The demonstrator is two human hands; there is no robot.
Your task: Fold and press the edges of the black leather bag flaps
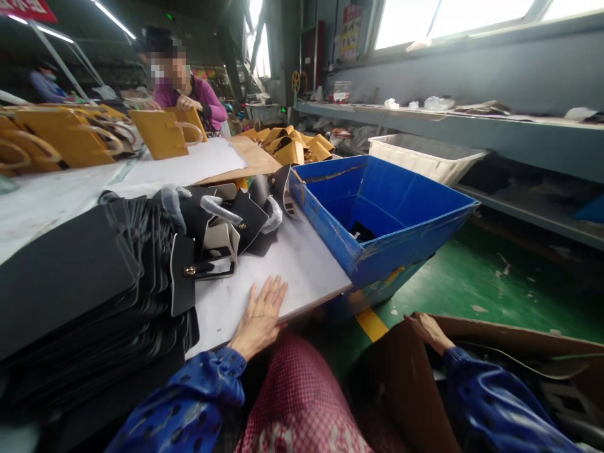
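Note:
My left hand (261,314) lies flat, fingers together, on the near edge of the white worktable (302,264). Just left of it a stack of black bag panels (89,289) overhangs the table, and black and cream bag pieces with gold clasps (217,236) lie behind. My right hand (427,330) rests on the rim of a brown cardboard box (509,343) at my lower right; I cannot tell if its fingers curl over the edge. Both sleeves are blue.
A blue plastic bin (377,214) stands tilted off the table's right end, a white bin (425,157) behind it. Yellow bags (70,135) line the far table, where a person in purple (189,94) works. Grey shelves (472,126) run along the right wall over green floor.

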